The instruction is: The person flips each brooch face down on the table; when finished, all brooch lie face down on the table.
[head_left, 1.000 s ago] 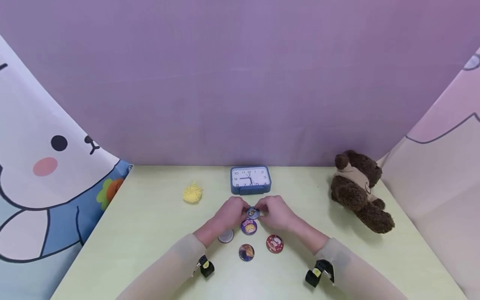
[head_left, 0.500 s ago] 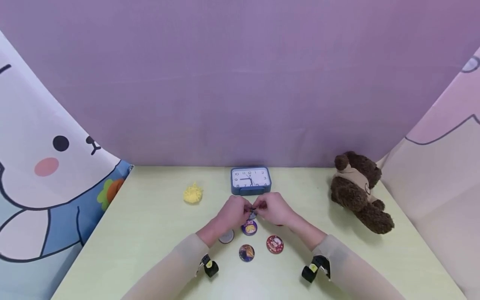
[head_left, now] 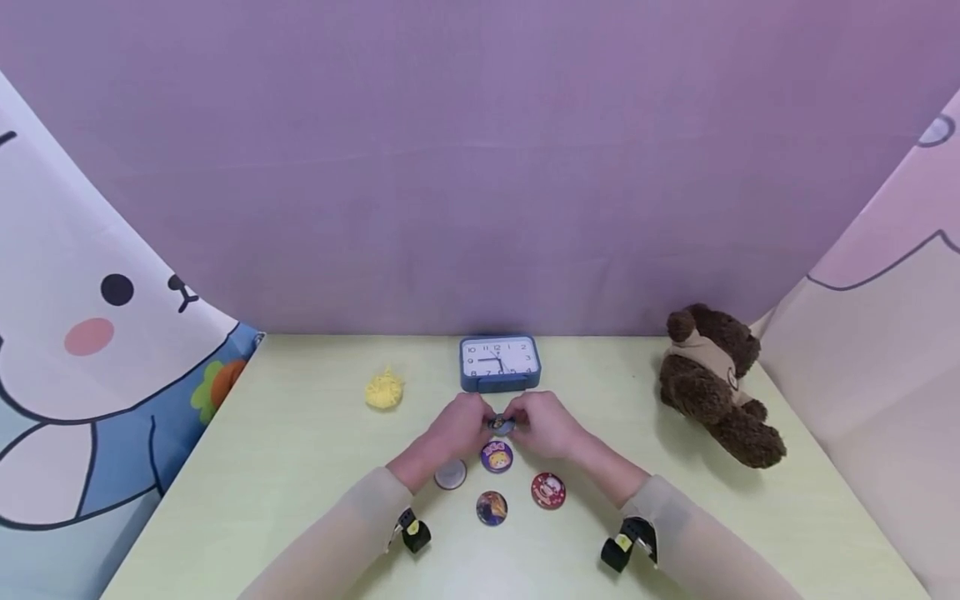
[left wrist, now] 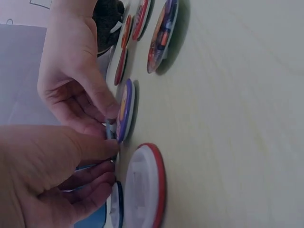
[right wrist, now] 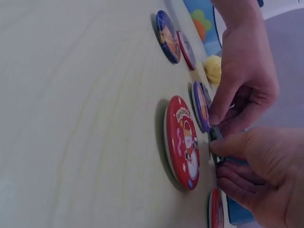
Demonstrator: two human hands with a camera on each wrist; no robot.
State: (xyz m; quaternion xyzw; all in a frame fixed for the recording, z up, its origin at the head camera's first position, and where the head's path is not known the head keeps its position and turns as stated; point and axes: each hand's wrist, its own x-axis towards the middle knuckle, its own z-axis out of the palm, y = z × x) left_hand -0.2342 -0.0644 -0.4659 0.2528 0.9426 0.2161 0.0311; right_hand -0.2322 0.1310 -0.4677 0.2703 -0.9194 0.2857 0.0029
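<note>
My left hand (head_left: 461, 427) and right hand (head_left: 547, 425) meet in front of the clock, their thumbs and fingers pinching opposite sides of a small blue-grey round pin badge (head_left: 501, 425). In the right wrist view the held badge (right wrist: 216, 143) appears nearly edge-on between the fingertips, and its far side is hidden. Just nearer than the hands lies a purple-rimmed badge (head_left: 497, 457) with a yellow character. A badge with its pale back up (head_left: 450, 474) lies beside the left wrist. Closer still are a dark picture badge (head_left: 492, 508) and a red badge (head_left: 549, 491).
A blue clock (head_left: 500, 364) stands right behind the hands. To its left is a yellow fluffy ball (head_left: 385, 389); a brown teddy bear (head_left: 716, 383) lies at the right. Another red badge (right wrist: 216, 209) shows near the right hand in the right wrist view. A purple cloth (head_left: 480, 167) hangs behind the table.
Half a second ago the hands were slightly higher, largely covering the badge. Now they are lower and its face shows again between them. The other badges have stayed in place.
</note>
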